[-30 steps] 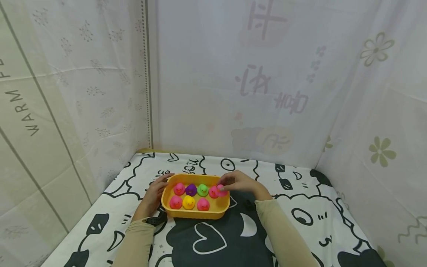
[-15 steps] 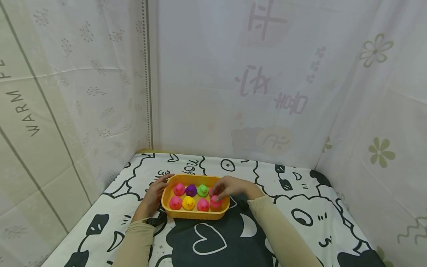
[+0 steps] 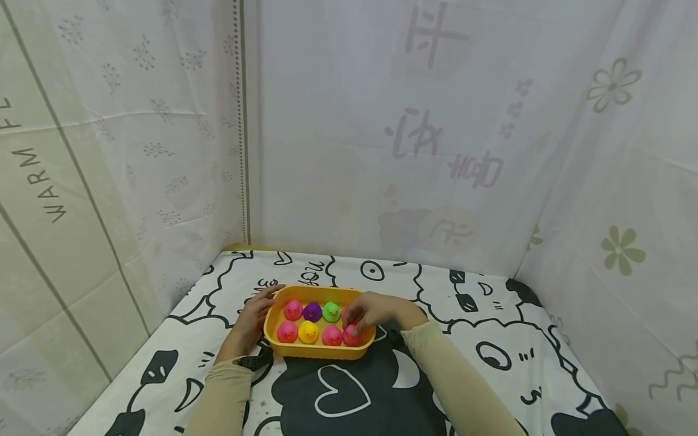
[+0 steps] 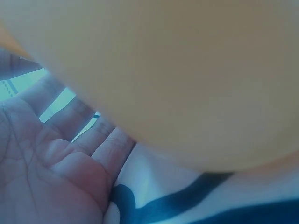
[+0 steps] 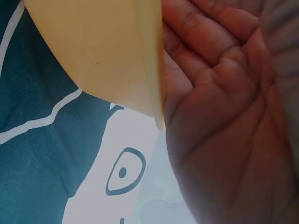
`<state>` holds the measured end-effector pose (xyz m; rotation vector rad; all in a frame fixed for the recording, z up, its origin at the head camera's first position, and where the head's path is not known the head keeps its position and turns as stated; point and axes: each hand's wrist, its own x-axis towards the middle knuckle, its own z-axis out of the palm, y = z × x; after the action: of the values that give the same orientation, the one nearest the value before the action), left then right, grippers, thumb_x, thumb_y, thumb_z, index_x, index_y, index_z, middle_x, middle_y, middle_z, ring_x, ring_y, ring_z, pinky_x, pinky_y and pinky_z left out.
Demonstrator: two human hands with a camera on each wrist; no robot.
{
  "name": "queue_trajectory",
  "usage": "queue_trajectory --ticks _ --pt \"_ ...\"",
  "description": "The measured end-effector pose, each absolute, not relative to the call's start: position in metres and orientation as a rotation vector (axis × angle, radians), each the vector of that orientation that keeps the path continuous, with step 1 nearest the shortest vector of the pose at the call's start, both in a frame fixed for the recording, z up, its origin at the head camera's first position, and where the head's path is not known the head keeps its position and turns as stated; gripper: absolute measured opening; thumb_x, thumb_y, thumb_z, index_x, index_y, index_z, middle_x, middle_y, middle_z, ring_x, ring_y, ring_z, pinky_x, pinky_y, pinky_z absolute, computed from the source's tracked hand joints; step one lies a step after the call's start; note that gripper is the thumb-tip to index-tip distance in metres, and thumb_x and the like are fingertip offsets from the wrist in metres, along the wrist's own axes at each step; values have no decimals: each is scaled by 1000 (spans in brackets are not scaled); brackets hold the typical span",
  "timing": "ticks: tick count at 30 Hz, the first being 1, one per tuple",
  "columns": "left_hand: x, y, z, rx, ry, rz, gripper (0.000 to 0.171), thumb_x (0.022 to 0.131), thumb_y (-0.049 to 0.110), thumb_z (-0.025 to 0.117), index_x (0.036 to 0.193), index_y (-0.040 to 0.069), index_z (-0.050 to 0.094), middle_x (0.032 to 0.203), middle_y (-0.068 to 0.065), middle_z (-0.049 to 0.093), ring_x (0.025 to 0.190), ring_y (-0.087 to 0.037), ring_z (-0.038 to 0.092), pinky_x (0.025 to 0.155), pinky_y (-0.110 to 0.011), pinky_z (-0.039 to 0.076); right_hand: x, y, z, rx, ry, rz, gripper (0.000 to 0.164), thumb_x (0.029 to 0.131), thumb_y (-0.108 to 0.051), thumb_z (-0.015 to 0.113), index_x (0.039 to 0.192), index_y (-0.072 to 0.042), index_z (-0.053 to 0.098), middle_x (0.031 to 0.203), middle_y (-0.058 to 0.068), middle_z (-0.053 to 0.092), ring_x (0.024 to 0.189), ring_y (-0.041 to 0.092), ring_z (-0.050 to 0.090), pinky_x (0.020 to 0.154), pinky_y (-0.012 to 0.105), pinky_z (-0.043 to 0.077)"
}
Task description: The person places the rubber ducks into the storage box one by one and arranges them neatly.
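A yellow tray (image 3: 305, 351) lies on the cloth, with several small rubber ducks standing in two rows. In the back row are a pink duck (image 3: 292, 309), a purple duck (image 3: 312, 311), a green duck (image 3: 331, 312) and another pink one mostly hidden by fingers. The front row has a pink duck (image 3: 287, 331), a yellow duck (image 3: 308, 332), a pink duck (image 3: 331, 335) and a pink rubber duck (image 3: 353, 336) at the right end. My right hand (image 3: 376, 310) reaches over the right rim and pinches that last duck. My left hand (image 3: 252, 318) rests against the tray's left side, fingers extended.
The table cloth (image 3: 480, 387) is white with black cartoon drawings. Pale printed curtains (image 3: 349, 133) close off the back and both sides. A dark band (image 3: 253, 361) circles the left wrist.
My right hand has carried the pink duck from the back right of the tray to the front row's right end and lowered it there. The left hand has stayed in place.
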<state>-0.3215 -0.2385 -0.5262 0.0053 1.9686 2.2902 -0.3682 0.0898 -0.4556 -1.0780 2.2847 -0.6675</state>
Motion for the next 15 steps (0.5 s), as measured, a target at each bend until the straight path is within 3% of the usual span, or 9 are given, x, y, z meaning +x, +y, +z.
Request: queue_trajectory --ticks 15 --pt "-324 -239 -530 -15 1977 2293 52 97 21 46 150 18 47 153 -10 44 134 -33 47 110 -42 41 -366 91 -457 -1116 2298 -641 20 84 -11 80 102 -16 75 97 -11 70 93 5 64 87 21 53"
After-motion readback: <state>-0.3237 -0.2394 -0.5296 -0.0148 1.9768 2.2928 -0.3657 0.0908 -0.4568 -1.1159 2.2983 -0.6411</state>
